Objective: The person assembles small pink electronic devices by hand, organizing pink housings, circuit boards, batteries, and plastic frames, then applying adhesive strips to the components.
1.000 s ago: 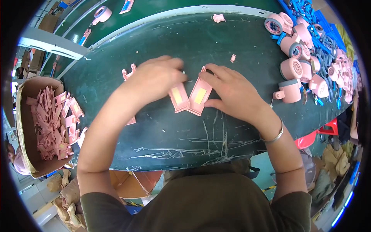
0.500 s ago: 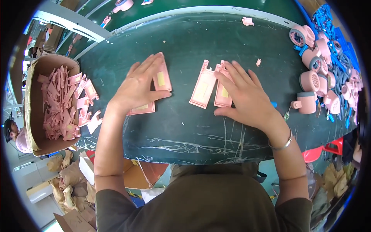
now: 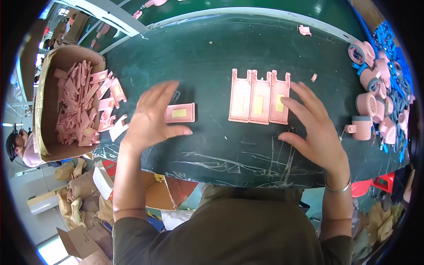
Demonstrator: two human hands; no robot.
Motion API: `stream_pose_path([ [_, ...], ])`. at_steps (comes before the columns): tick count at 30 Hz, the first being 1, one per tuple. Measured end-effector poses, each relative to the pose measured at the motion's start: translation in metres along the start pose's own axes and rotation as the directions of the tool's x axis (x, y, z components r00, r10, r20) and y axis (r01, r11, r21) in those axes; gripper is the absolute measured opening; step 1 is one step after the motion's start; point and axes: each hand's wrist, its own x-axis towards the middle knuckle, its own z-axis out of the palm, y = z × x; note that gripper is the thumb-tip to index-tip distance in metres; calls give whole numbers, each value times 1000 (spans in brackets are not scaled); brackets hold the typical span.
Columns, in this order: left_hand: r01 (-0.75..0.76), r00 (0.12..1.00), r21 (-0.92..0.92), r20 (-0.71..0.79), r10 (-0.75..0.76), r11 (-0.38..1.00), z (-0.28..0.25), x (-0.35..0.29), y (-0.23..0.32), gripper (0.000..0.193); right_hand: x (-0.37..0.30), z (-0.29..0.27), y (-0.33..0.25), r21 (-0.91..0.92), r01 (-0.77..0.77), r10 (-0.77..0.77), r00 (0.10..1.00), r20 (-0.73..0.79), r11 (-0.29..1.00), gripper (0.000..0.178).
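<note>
Three pink plastic casing halves lie side by side on the dark green table: a left one [image 3: 240, 99] with a pale inside, a middle one [image 3: 259, 106] and a right one [image 3: 274, 110], the latter two with yellow patches. My right hand [image 3: 316, 128] is open, its fingers apart, the index fingertip at the right casing's edge. Another pink casing half [image 3: 187, 113] with a yellow patch lies crosswise by my left hand [image 3: 152, 115], which hides its left end. The left hand is open, thumb spread from the stretched fingers.
At left, a cardboard box [image 3: 46, 132] holds many pink parts, with more pink pieces [image 3: 115, 90] beside it. Pink and grey rounded housings [image 3: 365, 104] and blue parts [image 3: 383, 37] crowd the right side. Small pink bits [image 3: 304, 30] lie farther back.
Three casings now make an even row at right, where two lay tilted. One lies by my left hand instead of two. Both hands have drawn outward, and the view has shifted slightly.
</note>
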Motion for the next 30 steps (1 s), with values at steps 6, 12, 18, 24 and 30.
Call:
stream_pose_path([
  [6,7,987,-55,158,1,998,11,2,-1,41,-8,0,2,20,-60,61,997,-39,998,52],
  [12,-224,908,-108,339,248,969,9,54,7,58,-12,5,2,17,-67,68,996,-59,998,48],
  [18,-80,991,-150,97,95,985,29,44,21,96,-20,5,7,8,-112,112,989,-100,994,41],
  [24,-186,980,-118,-101,174,976,33,50,36,91,3,7,25,-63,-13,6,993,-116,998,14],
  [30,-365,931,-83,-22,365,927,49,92,82,95,20,14,31,-370,159,-126,986,111,915,7],
])
